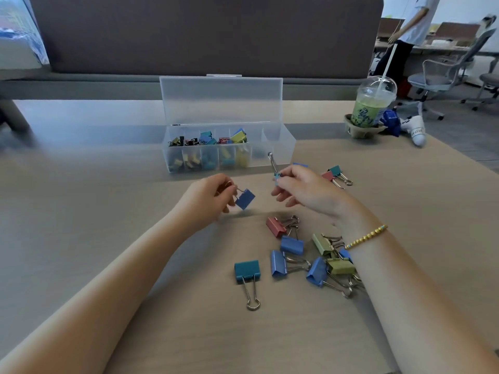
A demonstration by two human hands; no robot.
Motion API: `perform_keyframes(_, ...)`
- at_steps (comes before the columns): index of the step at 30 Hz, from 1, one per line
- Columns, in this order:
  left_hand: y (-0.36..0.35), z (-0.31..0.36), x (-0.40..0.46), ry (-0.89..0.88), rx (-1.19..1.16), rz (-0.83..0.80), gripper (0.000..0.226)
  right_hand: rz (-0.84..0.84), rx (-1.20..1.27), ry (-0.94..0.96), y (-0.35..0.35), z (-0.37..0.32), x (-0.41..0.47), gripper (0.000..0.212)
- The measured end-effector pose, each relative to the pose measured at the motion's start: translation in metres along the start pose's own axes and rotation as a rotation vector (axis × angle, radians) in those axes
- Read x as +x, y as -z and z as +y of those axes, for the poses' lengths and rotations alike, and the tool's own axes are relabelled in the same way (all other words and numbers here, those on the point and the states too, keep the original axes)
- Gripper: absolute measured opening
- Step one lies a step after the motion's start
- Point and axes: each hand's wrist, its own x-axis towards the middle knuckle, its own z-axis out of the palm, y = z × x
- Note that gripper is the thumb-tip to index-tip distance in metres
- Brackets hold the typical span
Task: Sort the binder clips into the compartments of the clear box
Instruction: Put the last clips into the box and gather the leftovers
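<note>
Teal clip [247, 270] lies loose nearest; left hand [209, 197] pinches blue clip [245, 198] by its wire, right hand [302, 188] pinches another clip [273, 164]; carry both to matching box [226, 157] compartments, release low.

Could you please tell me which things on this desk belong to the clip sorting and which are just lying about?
Belongs to the job:
clear box
blue clip in left hand
small clip in right hand
loose clips on the desk

Just lying about:
green drink
cardboard cup holder
white toy
</note>
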Motion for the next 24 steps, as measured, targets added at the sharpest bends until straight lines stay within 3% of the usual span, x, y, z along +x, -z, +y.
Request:
perform_keyframes(4,0.002,0.011,0.013,0.058,-0.34,0.151,0.013,-0.097,0.547,-0.12,0.002,-0.006,0.006,0.022)
perform_keyframes(8,0.01,0.022,0.043,0.044,-0.457,0.249,0.02,-0.062,0.746,-0.19,0.002,-0.017,0.026,0.025)
perform_keyframes(11,0.016,0.027,0.076,0.024,-0.452,0.283,0.022,0.031,0.586,-0.121,0.013,-0.032,0.053,0.023)
perform_keyframes(15,0.026,0.025,0.123,0.024,-0.421,0.305,0.022,0.192,0.114,-0.035,0.036,-0.043,0.101,0.01)
perform_keyframes(17,0.029,0.02,0.142,0.043,-0.412,0.321,0.019,0.249,-0.077,-0.041,0.041,-0.045,0.124,0.016)
perform_keyframes(24,0.028,0.002,0.174,0.075,-0.398,0.359,0.015,0.175,-0.521,0.016,0.028,-0.043,0.177,0.019)
